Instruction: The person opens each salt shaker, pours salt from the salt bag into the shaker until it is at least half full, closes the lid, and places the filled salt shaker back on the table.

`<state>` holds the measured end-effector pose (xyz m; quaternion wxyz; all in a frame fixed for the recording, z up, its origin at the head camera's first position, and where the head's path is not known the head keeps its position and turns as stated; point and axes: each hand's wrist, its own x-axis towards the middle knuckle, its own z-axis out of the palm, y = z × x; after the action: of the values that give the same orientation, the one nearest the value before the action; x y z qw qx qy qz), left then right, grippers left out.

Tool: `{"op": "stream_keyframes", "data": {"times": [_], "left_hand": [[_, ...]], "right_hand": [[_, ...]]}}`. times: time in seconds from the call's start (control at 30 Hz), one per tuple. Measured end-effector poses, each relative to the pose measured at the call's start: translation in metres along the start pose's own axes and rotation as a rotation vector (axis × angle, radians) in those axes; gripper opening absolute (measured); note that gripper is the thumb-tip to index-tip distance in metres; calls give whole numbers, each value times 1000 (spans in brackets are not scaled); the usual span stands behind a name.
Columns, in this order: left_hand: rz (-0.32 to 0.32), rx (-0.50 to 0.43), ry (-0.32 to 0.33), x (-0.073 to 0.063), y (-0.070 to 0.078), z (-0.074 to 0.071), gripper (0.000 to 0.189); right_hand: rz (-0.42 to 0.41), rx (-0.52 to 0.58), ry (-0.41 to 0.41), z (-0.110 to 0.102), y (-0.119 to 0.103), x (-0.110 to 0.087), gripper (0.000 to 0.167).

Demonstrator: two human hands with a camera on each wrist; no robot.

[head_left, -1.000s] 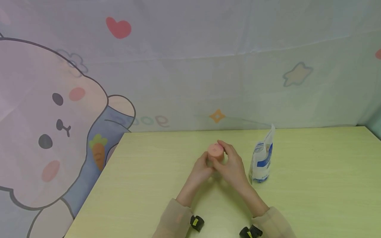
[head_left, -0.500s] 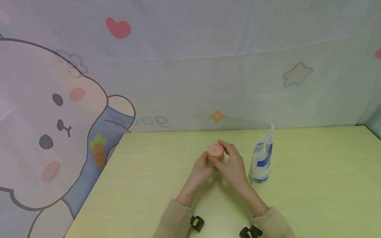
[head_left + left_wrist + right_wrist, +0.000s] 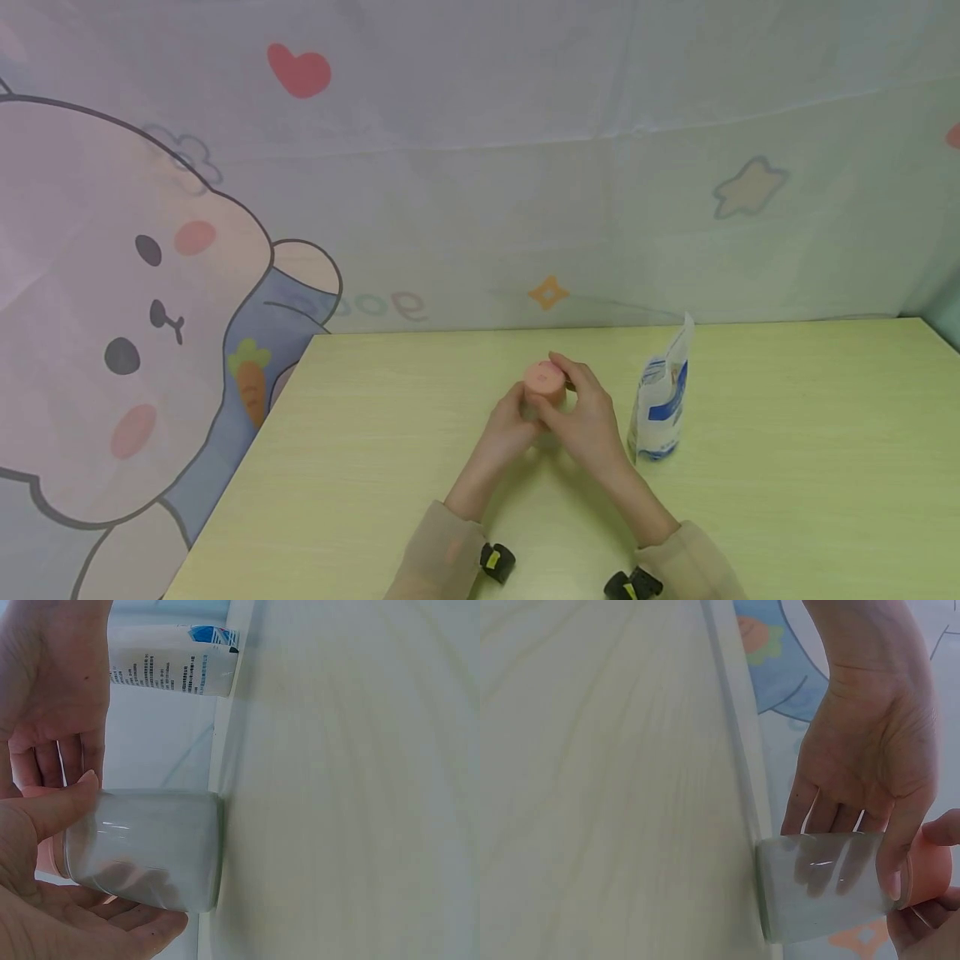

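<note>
A clear glass jar (image 3: 150,840) with a pink lid (image 3: 544,379) stands upright on the table, its base right at the tabletop in both wrist views. My left hand (image 3: 508,429) holds the jar's body, thumb on the near side and fingers round the far side. Through the glass in the right wrist view, those fingers show behind the jar (image 3: 821,881). My right hand (image 3: 588,425) grips the lid from the right, with the thumb in front and the index finger over its far edge. Inside the jar, no contents show.
A white and blue pouch (image 3: 660,408) stands upright on the table to the right of my right hand. The pale yellow-green table (image 3: 810,467) ends at the back against a printed curtain (image 3: 465,208). Both wrists carry small black devices (image 3: 497,562).
</note>
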<state>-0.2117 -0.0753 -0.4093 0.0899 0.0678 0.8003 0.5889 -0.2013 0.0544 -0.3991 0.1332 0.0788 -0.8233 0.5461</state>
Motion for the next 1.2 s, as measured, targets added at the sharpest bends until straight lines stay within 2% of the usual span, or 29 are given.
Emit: {"op": "stream_keyframes", "data": {"times": [0.27, 0.87, 1.2], "left_hand": [[11, 8, 7, 3, -2, 0, 58], [-6, 27, 12, 4, -3, 0, 58], [17, 53, 4, 4, -5, 1, 58]], "right_hand": [[6, 7, -15, 0, 0, 1, 62], [13, 19, -28, 0, -2, 0, 62], [21, 15, -34, 0, -1, 0, 64]]}}
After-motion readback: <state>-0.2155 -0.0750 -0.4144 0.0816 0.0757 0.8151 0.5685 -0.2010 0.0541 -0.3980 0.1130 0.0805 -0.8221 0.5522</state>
